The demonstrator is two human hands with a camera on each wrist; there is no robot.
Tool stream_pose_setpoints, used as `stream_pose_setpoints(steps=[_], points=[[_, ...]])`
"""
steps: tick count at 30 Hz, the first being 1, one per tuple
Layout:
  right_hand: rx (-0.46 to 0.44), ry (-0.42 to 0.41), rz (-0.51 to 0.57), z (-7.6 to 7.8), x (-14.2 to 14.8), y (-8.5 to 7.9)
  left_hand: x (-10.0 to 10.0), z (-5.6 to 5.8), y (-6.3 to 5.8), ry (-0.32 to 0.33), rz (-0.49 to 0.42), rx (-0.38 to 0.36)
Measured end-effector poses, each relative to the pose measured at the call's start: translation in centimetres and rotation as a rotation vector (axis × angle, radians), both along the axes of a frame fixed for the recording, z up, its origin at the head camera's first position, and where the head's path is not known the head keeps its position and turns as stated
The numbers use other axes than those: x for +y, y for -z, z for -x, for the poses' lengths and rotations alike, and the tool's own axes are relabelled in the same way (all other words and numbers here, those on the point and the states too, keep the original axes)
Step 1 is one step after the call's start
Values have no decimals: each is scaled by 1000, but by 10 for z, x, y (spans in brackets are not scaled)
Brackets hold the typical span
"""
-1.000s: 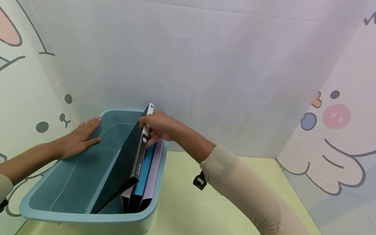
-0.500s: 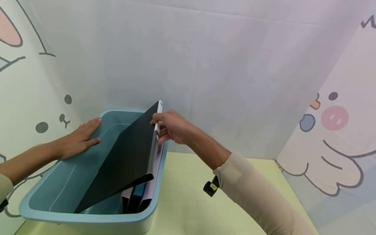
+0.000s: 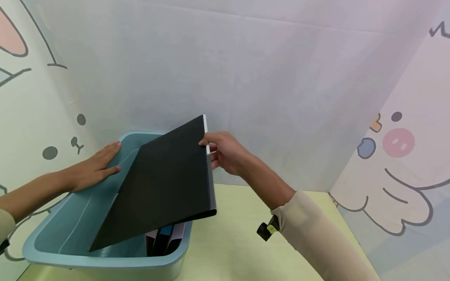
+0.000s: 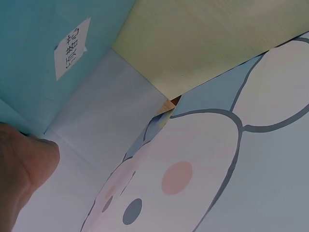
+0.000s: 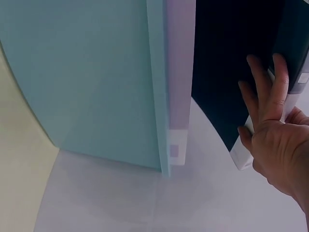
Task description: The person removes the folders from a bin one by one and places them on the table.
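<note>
A black file folder (image 3: 165,175) slants over the light blue plastic tub (image 3: 105,260), its lower left corner still inside. My right hand (image 3: 227,153) pinches the folder's spine near its upper end, thumb on the cover and fingers behind. In the right wrist view those fingers (image 5: 277,94) spread along the folder's back. Flat on the tub's left rim rests my left hand (image 3: 93,167), fingers straight. Under the black folder, purple (image 3: 177,234) and blue (image 3: 166,230) folders stand against the tub's right wall, mostly hidden from the head view.
The tub stands at the left of a pale yellow table (image 3: 239,234), close to the left wall panel. A white backdrop (image 3: 246,78) rises behind, and a cartoon panel (image 3: 397,175) borders the right. A handwritten label (image 4: 72,48) is stuck on the tub's outside.
My right hand has drawn the black folder up and to the right, tilting it flatter so its cover faces up. The left hand has stayed on the rim.
</note>
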State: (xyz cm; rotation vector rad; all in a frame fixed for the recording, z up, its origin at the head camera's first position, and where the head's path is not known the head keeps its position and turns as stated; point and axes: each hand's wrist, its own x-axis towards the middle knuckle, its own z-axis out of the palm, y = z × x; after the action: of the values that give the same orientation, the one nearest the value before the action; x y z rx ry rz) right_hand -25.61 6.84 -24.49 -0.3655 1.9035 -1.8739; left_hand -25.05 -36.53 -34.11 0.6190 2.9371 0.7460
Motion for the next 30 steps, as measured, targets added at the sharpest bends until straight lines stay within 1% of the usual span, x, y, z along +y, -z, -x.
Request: stream_pose_setpoints(steps=[9, 17, 23, 30], points=[[-2, 45, 36, 0, 36, 11, 2, -1, 2, 2, -1, 15], [12, 85, 56, 0, 71, 18, 4, -2, -1, -6, 0, 2], [-24, 83, 60, -1, 96, 22, 7, -2, -1, -7, -2, -11], [-67, 139, 74, -2, 127, 30, 11, 0, -1, 1, 2, -4]])
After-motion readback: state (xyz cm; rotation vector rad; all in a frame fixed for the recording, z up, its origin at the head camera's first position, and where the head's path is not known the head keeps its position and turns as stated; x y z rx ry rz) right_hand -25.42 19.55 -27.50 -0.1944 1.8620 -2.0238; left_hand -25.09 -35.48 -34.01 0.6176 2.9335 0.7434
